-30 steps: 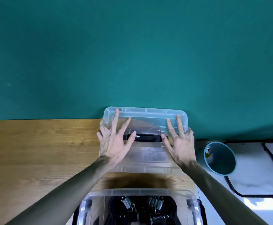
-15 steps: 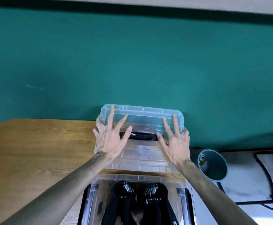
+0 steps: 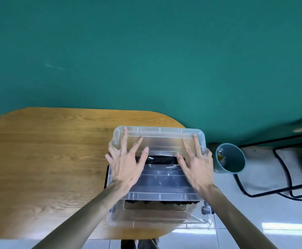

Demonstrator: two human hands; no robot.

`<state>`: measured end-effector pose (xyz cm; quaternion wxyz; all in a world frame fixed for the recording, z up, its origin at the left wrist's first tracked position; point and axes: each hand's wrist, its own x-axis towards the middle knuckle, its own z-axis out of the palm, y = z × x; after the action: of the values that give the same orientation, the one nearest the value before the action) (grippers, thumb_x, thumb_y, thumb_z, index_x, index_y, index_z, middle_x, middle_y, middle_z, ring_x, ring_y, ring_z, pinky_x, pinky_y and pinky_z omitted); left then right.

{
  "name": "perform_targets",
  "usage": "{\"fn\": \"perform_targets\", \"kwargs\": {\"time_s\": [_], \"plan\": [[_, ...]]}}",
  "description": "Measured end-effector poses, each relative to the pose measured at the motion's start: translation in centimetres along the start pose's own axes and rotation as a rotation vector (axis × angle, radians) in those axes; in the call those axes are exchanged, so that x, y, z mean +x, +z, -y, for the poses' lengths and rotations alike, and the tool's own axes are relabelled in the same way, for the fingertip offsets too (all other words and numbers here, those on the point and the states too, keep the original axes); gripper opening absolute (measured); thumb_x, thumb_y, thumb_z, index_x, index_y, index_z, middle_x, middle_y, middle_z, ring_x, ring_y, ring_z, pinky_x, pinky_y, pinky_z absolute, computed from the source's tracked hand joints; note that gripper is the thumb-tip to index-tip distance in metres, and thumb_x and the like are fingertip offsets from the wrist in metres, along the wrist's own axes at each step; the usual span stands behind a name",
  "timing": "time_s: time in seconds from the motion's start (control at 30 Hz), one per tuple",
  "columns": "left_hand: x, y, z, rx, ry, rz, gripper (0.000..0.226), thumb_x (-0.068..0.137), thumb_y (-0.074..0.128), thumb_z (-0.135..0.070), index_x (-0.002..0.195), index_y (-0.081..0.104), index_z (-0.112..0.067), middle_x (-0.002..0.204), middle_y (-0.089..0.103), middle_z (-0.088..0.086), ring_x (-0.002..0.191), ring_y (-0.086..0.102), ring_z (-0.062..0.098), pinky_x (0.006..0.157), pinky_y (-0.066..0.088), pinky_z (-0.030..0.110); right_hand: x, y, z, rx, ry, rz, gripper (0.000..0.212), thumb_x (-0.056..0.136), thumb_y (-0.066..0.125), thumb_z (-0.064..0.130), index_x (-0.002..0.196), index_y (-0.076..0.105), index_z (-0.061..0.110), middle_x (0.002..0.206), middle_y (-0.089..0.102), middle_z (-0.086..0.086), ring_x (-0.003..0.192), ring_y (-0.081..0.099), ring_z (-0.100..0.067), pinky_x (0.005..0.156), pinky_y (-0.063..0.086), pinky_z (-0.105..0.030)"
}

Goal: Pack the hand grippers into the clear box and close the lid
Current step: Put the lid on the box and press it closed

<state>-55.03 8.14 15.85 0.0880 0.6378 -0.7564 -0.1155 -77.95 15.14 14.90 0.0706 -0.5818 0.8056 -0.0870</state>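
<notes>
A: Both hands are on the lid [image 3: 158, 136], a clear plastic one. The left hand [image 3: 126, 165] is spread wide, fingers fanned flat across its top, and the right hand [image 3: 196, 167] does the same on the other side.

B: Are they gripping it or only pressing?

A: The palms and fingers lie flat on top, and on each hand the outer fingers wrap over the lid's side edge. So they are holding it between them, one hand at each end.

B: And the box?

A: The clear box [image 3: 157, 215] sits under the lid at the right end of the wooden worktop [image 3: 47, 159], its near wall sticking out below the lid's front edge. The lid covers most of it but looks tilted, the far edge higher than the near one. Whether it is seated on the rim anywhere I cannot tell.

B: What about the hand grippers?

A: The hand grippers [image 3: 161, 202] are inside the box. They show as dark shapes through the plastic, a black band between the two hands and a dark strip just under the lid's near edge. Individual pieces are too blurred to count.

B: Anything else around?

A: A teal bin [image 3: 233, 163] stands on the pale tiled floor [image 3: 254, 221] just right of the box, with black cables [image 3: 281, 168] beyond it, and a teal wall [image 3: 146, 51] behind the worktop.
</notes>
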Motion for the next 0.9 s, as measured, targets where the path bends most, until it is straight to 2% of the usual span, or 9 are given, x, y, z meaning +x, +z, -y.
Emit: {"fn": "perform_targets", "kwargs": {"time_s": [0.23,0.33,0.43,0.5,0.63,0.7,0.77,0.83,0.9], "plan": [[-6.0,1.4,0.2,0.02,-0.018,0.099,0.057,0.098,0.018,-0.068,0.149,0.04,-0.054,0.17,-0.011,-0.015,0.139,0.018,0.044,0.098,0.034,0.053,-6.0,1.5,-1.0,0.004,0.031,0.057,0.067,0.097,0.02,0.068,0.156,0.03,0.038,0.169,0.01,-0.001,0.11,0.045,-0.045,0.101,0.04,-0.052],[-6.8,2.3,0.2,0.06,-0.008,0.117,0.058,0.098,0.016,-0.066,0.148,0.041,-0.053,0.171,-0.004,-0.012,0.137,0.021,0.045,0.096,0.035,0.053,-6.9,2.3,-1.7,0.015,0.046,0.097,0.069,0.096,0.015,0.07,0.158,0.022,0.04,0.17,0.006,-0.002,0.117,0.04,-0.045,0.104,0.038,-0.054],[-6.8,2.7,0.6,0.076,0.015,0.107,0.052,0.102,0.02,-0.06,0.15,0.037,-0.054,0.172,-0.003,-0.006,0.136,0.022,0.046,0.093,0.037,0.053,-7.4,2.9,-2.0,-0.023,0.019,0.101,0.069,0.098,0.018,0.067,0.16,0.013,0.037,0.17,0.007,-0.007,0.124,0.036,-0.048,0.105,0.039,-0.057],[-6.6,2.9,1.0,0.106,0.027,0.112,0.049,0.104,0.022,-0.058,0.153,0.03,-0.054,0.172,-0.006,-0.004,0.135,0.024,0.047,0.093,0.038,0.053,-7.2,3.1,-1.9,-0.054,0.01,0.112,0.069,0.099,0.021,0.065,0.16,0.011,0.034,0.169,0.008,-0.01,0.134,0.029,-0.052,0.111,0.034,-0.059],[-5.9,3.1,3.0,0.132,0.063,0.152,0.06,0.1,0.013,-0.065,0.158,0.016,-0.051,0.171,-0.011,-0.001,0.13,0.035,0.048,0.092,0.045,0.054,-6.5,2.9,-1.9,-0.122,-0.068,0.129,0.071,0.101,0.022,0.062,0.162,0.009,0.027,0.168,0.008,-0.016,0.15,0.001,-0.053,0.121,0.019,-0.061],[-6.1,3.4,4.0,0.153,0.098,0.177,0.064,0.099,0.01,-0.068,0.16,0.003,-0.048,0.17,-0.02,0.002,0.146,0.02,0.049,0.104,0.041,0.06,-6.6,3.0,-2.2,-0.113,-0.112,0.106,0.07,0.102,0.026,0.058,0.161,0.017,0.022,0.167,0.011,-0.019,0.152,0.0,-0.049,0.121,0.021,-0.059],[-6.5,3.5,4.3,0.158,0.129,0.178,0.066,0.1,0.009,-0.068,0.16,-0.003,-0.044,0.169,-0.022,0.005,0.154,-0.003,0.046,0.119,0.024,0.063,-6.9,3.0,-2.3,-0.131,-0.146,0.095,0.069,0.103,0.028,0.055,0.16,0.02,0.017,0.167,0.01,-0.02,0.154,0.001,-0.043,0.121,0.021,-0.057],[-6.4,3.4,4.0,0.146,0.146,0.18,0.067,0.1,0.01,-0.067,0.161,-0.002,-0.041,0.169,-0.02,0.008,0.154,-0.013,0.045,0.123,0.014,0.063,-6.9,3.0,-2.2,-0.148,-0.167,0.101,0.069,0.104,0.028,0.052,0.16,0.02,0.013,0.167,0.009,-0.021,0.155,0.003,-0.037,0.121,0.02,-0.057],[-6.2,3.2,3.8,0.135,0.15,0.184,0.068,0.101,0.013,-0.065,0.161,-0.003,-0.04,0.169,-0.02,0.009,0.153,-0.015,0.045,0.123,0.013,0.063,-6.8,2.8,-2.1,-0.172,-0.173,0.111,0.07,0.104,0.028,0.051,0.16,0.019,0.01,0.166,0.007,-0.023,0.155,0.003,-0.035,0.121,0.019,-0.058]]}}
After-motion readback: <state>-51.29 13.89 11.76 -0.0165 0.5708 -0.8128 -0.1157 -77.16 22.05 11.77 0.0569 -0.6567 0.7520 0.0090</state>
